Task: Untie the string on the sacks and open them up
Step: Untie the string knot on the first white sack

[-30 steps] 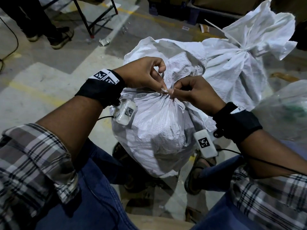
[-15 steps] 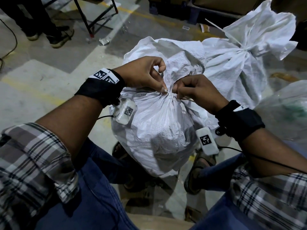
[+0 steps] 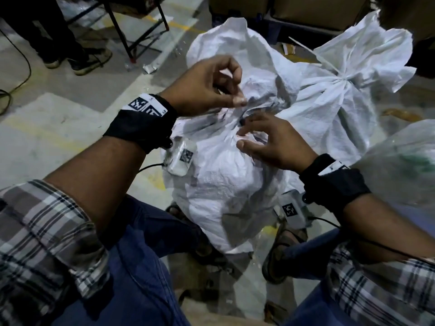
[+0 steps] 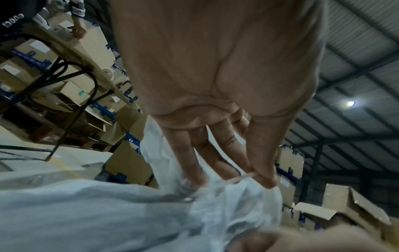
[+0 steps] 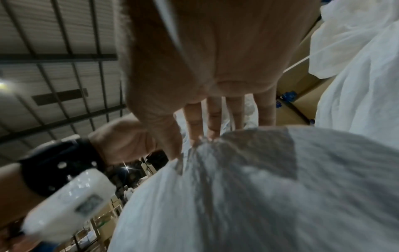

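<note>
A white woven sack (image 3: 223,184) stands between my knees, its neck gathered at the top. My left hand (image 3: 237,100) hovers just above the neck. In the left wrist view its thumb and forefinger pinch a thin pale string (image 4: 244,178) that runs into the bunched fabric. My right hand (image 3: 242,137) lies on the near side of the neck with its fingers spread, the fingertips (image 5: 195,136) touching the gathers and holding nothing. A second white sack (image 3: 341,85) stands behind to the right, its neck tied.
A clear plastic bag (image 3: 404,161) lies at the right edge. Another person's shoes (image 3: 89,62) and a black table frame (image 3: 131,38) stand on the concrete floor at the far left, beside a cable (image 3: 23,74). Cardboard boxes (image 4: 345,213) are stacked behind.
My right hand has let go of its pinch at the knot and spread its fingers over the neck. My left hand has lifted slightly, still pinching the string.
</note>
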{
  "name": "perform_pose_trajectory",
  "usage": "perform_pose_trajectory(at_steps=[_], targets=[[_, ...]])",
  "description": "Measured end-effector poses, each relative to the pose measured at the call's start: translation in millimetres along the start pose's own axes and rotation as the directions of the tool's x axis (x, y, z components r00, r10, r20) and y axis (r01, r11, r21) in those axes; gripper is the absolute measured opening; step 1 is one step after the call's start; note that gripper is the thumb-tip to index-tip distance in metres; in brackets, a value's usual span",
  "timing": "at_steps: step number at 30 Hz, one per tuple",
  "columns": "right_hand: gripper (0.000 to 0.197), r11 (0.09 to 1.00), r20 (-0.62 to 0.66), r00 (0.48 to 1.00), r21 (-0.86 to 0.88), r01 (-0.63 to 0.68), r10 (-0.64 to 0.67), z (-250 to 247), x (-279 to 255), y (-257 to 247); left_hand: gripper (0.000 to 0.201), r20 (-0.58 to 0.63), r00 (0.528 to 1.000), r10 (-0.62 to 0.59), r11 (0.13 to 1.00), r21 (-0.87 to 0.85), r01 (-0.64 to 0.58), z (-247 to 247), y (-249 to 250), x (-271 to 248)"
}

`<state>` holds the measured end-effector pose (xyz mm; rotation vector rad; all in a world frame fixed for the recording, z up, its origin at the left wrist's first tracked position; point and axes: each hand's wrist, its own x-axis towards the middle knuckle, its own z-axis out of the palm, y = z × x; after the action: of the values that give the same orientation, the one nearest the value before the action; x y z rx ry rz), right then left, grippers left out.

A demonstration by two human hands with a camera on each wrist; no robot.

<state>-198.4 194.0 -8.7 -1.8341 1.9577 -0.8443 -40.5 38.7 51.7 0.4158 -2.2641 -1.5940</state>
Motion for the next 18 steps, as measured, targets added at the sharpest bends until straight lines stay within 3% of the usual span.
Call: perform_pose_trajectory(at_steps=[3, 6, 9, 13, 18], targets=[[0.032, 0.999, -0.008, 0.999, 0.023, -0.049, 0.049, 5.4, 1.0, 2.0, 0.034, -0.035, 0.997, 0.064, 0.99, -0.12, -0.068, 10.5, 18.4, 3.3], [0.041, 0.961, -0.049, 0.987, 0.243, -0.136, 0.152, 7.2, 3.7, 1.4, 0.037, -0.027, 0.998, 0.058, 0.977, -0.204, -0.062, 26.2, 27.3, 6.4], [0.034, 0.868, -0.13, 0.971, 0.482, -0.115, 0.201, 10.2, 6.3, -0.5, 0.036, -0.043, 0.998, 0.041, 0.985, -0.167, -0.048, 43.2, 29.5, 11.5], [0.008, 0.781, -0.179, 0.96, 0.622, -0.059, 0.215, 16.9, 1.2, -3.0, 0.032, -0.106, 0.993, 0.058, 0.992, -0.106, -0.07, 56.9, 26.0, 22.2], [0.015, 0.805, -0.211, 0.941, 0.585, -0.094, 0.263, 3.6, -3.2, -5.8, 0.028, -0.12, 0.992, 0.028, 1.0, -0.008, -0.029, 53.1, 21.1, 34.7]])
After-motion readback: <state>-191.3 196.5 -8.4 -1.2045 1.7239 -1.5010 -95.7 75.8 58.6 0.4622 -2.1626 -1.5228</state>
